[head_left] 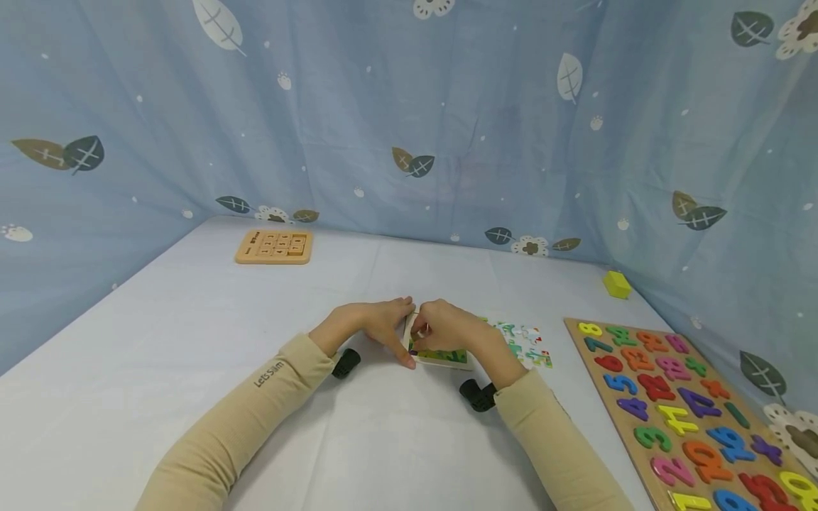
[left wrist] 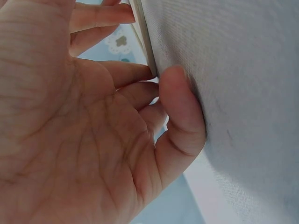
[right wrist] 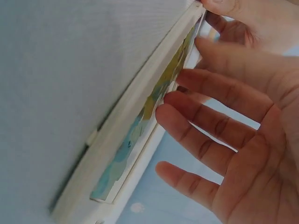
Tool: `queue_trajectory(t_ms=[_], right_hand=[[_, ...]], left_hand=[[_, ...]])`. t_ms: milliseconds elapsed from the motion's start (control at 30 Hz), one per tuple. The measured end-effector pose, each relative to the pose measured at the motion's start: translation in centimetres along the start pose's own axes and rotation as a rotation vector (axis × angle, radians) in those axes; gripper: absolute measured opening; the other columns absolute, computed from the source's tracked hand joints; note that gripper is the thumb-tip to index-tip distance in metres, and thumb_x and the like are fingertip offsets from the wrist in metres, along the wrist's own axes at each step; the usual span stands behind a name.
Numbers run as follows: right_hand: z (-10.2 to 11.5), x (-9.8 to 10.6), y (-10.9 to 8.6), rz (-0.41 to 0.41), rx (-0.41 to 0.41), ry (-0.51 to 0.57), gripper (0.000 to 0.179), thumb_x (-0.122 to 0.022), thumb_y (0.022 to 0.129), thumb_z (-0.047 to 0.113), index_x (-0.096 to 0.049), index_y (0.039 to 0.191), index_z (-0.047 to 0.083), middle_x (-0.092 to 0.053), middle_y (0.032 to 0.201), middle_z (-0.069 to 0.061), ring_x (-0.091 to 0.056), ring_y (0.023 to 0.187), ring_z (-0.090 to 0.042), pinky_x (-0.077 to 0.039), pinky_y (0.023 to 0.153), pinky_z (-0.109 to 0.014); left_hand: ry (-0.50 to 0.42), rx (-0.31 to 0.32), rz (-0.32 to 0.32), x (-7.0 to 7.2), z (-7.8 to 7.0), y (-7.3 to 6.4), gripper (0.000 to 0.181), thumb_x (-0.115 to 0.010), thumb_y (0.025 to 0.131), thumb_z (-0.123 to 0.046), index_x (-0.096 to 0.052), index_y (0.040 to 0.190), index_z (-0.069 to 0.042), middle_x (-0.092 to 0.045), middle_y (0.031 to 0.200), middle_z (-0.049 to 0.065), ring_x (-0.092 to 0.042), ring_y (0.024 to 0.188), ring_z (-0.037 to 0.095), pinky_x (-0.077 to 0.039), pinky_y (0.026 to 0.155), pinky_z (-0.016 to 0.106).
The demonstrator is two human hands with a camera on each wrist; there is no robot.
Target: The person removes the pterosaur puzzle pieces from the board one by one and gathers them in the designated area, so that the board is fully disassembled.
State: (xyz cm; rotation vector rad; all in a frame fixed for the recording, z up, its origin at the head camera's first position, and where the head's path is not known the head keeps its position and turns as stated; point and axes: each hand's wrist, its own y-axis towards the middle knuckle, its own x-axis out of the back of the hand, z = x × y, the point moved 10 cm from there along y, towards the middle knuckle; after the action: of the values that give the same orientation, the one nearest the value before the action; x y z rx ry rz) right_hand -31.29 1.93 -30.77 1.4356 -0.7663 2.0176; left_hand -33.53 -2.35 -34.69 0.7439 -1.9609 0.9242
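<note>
A jigsaw puzzle in a pale shallow tray [head_left: 454, 365] lies on the table, its picture partly green. At the tray's left edge is my left hand [head_left: 383, 328], thumb and fingers spread along that side. In the left wrist view, the left thumb [left wrist: 180, 107] rests by the cloth and fingertips touch the tray's rim. My right hand [head_left: 452, 328] bends over the tray's left part. In the right wrist view its fairly straight fingers [right wrist: 210, 119] reach the puzzle picture [right wrist: 128, 147]; no piece shows between them. Loose jigsaw pieces [head_left: 525, 343] lie right of the tray.
A wooden number board [head_left: 639, 397] with coloured numerals takes up the right side. A wooden sliding number puzzle [head_left: 275, 247] lies at the back left, and a yellow block [head_left: 616, 284] at the back right. A blue patterned curtain [head_left: 409, 106] hangs behind the table.
</note>
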Motion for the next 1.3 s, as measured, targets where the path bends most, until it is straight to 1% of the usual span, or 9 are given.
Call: queue_trajectory(t_ms=[133,300,433,567,700,833,1000,1133,1300], right_hand=[[-0.04,-0.25,-0.03,0.014,0.012,0.032,0.021,-0.076,0.083,0.016,-0.075,0.1,0.005,-0.064,0.074,0.001,-0.047,0.061,-0.008,-0.043,0.058,-0.02],[0.02,-0.12,-0.07,0.009,0.029,0.029,0.02,-0.077,0.082,0.017,-0.076,0.098,0.005,-0.067,0.077,0.001,-0.049,0.062,-0.007,-0.044,0.059,-0.019],[-0.33,0.21,-0.1,-0.001,-0.014,0.005,0.022,-0.078,0.081,0.019,-0.076,0.099,0.007,-0.067,0.078,0.001,-0.051,0.065,-0.008,-0.045,0.061,-0.021],[-0.61,0.38,-0.1,-0.007,-0.054,-0.013,0.021,-0.077,0.082,0.021,-0.077,0.099,0.008,-0.069,0.081,0.001,-0.054,0.067,-0.008,-0.047,0.061,-0.021],[-0.42,0.28,-0.04,0.0,-0.043,0.009,0.02,-0.078,0.081,0.021,-0.078,0.097,0.009,-0.072,0.082,0.001,-0.052,0.063,-0.006,-0.045,0.059,-0.019],[-0.28,0.11,-0.02,0.01,-0.026,0.027,0.021,-0.08,0.079,0.021,-0.078,0.096,0.008,-0.071,0.075,0.002,-0.045,0.057,-0.006,-0.039,0.054,-0.018],[-0.24,0.02,0.07,0.003,-0.011,0.028,0.021,-0.079,0.08,0.018,-0.078,0.097,0.006,-0.068,0.07,0.002,-0.043,0.056,-0.005,-0.036,0.053,-0.016],[-0.11,-0.08,0.2,-0.007,0.009,0.04,0.017,-0.079,0.08,0.016,-0.078,0.094,0.007,-0.066,0.071,0.003,-0.045,0.058,-0.005,-0.038,0.054,-0.017],[0.28,-0.05,0.17,-0.018,0.03,0.048,0.012,-0.079,0.079,0.012,-0.076,0.088,0.006,-0.07,0.078,0.001,-0.053,0.061,-0.004,-0.045,0.057,-0.017]], left_hand=[[-0.015,0.0,0.005,-0.15,-0.02,0.03,0.119,-0.079,0.073,-0.053,-0.009,0.154,-0.002,-0.001,0.162,0.014,-0.002,0.151,0.027,-0.012,0.122,0.045],[-0.006,0.004,0.002,-0.16,0.02,0.0,0.119,-0.079,0.073,-0.054,-0.009,0.154,-0.003,0.0,0.162,0.014,-0.002,0.151,0.027,-0.012,0.122,0.045],[0.018,0.008,0.001,-0.04,0.01,0.03,0.119,-0.077,0.073,-0.056,-0.009,0.155,-0.004,0.0,0.163,0.013,-0.002,0.151,0.026,-0.012,0.122,0.045],[0.02,0.01,0.007,0.01,-0.05,0.05,0.118,-0.077,0.073,-0.055,-0.008,0.155,-0.004,0.001,0.163,0.013,-0.002,0.151,0.026,-0.012,0.122,0.045],[0.01,0.01,0.006,0.04,-0.04,0.01,0.118,-0.078,0.073,-0.054,-0.008,0.154,-0.003,0.001,0.163,0.013,-0.002,0.151,0.027,-0.012,0.122,0.045],[0.003,0.011,0.006,0.05,0.12,0.07,0.119,-0.078,0.073,-0.054,-0.008,0.155,-0.004,0.001,0.163,0.013,-0.001,0.151,0.026,-0.012,0.122,0.044],[0.002,0.006,0.009,-0.04,0.27,0.25,0.119,-0.078,0.073,-0.054,-0.007,0.155,-0.003,0.002,0.163,0.013,-0.001,0.151,0.026,-0.011,0.122,0.044],[-0.017,-0.002,0.006,-0.08,0.25,0.25,0.12,-0.079,0.073,-0.054,-0.007,0.155,-0.003,0.001,0.162,0.013,-0.001,0.151,0.026,-0.011,0.122,0.044],[-0.032,-0.004,0.008,-0.06,0.16,0.18,0.12,-0.079,0.072,-0.054,-0.007,0.155,-0.004,0.001,0.163,0.013,-0.001,0.151,0.026,-0.011,0.122,0.044]])
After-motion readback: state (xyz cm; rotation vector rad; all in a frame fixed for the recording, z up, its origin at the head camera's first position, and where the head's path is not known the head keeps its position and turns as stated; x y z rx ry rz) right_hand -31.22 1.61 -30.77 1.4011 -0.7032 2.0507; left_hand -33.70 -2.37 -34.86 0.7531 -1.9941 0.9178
